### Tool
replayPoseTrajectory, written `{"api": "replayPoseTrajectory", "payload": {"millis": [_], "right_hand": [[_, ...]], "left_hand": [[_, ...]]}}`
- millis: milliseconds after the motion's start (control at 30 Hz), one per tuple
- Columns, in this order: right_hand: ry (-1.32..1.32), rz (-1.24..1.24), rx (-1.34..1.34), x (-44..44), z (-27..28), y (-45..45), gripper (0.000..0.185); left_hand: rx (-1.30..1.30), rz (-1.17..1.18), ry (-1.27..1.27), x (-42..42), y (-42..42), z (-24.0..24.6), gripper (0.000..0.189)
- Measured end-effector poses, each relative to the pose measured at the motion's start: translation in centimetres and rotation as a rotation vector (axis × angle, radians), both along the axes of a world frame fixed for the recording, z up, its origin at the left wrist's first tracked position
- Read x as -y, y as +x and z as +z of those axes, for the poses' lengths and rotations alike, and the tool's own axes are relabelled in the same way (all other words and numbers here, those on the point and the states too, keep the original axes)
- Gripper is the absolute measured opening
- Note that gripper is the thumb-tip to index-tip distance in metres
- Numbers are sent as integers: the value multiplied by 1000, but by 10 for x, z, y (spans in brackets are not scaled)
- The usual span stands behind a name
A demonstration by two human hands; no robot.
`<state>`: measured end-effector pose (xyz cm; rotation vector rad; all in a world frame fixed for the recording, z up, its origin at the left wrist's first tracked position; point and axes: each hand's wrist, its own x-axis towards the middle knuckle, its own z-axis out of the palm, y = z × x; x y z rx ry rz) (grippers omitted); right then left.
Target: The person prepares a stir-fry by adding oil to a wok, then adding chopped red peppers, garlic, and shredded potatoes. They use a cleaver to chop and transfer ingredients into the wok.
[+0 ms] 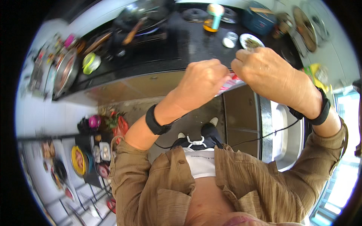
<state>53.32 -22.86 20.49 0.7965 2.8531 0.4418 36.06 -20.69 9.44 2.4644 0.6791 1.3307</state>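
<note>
My left hand (206,80) and my right hand (264,76) are raised close together before the counter's front edge. Both are closed on a red, pink and white plastic packet (229,85), which hangs between them. My fingers hide its upper part, so its opening cannot be made out. Just beyond my right hand, a white plate (243,39) on the black countertop (195,46) carries dried greenish-brown bits. Left of the plate is a small glass jar (230,39) with white contents. Farther back stands an oil bottle (212,21) with a pale green handle.
A wok (141,19) sits on the lit gas stove, with a wooden-handled utensil (134,32) across its near side. A metal basin (65,72) is at far left, a blue bin (258,19) at back right. The sink (288,132) lies right; a rack (84,197) with food stands left.
</note>
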Motion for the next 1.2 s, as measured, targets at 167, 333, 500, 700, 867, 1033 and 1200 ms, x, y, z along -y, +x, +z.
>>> {"api": "replayPoseTrajectory", "payload": {"millis": [167,333,500,700,867,1033,1200], "right_hand": [[-246,68,-152,6,12,-94,11],[-435,24,-1013,-8,31,-113,95],[-1109,-47,-1374,-53,-34,-211,82],[-1496,344,-906,3,-64,-355,73],[-1327,471,-865,64,-7,-484,19],[-1296,617,-1122,110,73,-649,25],[-1271,905,-1258,149,185,-826,24]], "left_hand": [[-106,209,135,39,-88,6,10],[296,264,-68,110,-171,48,13],[528,345,-132,161,-264,93,8],[723,595,-219,201,-342,129,6],[772,732,-61,259,-451,159,8],[613,944,76,347,-594,206,32],[762,1159,114,474,-711,224,34]]}}
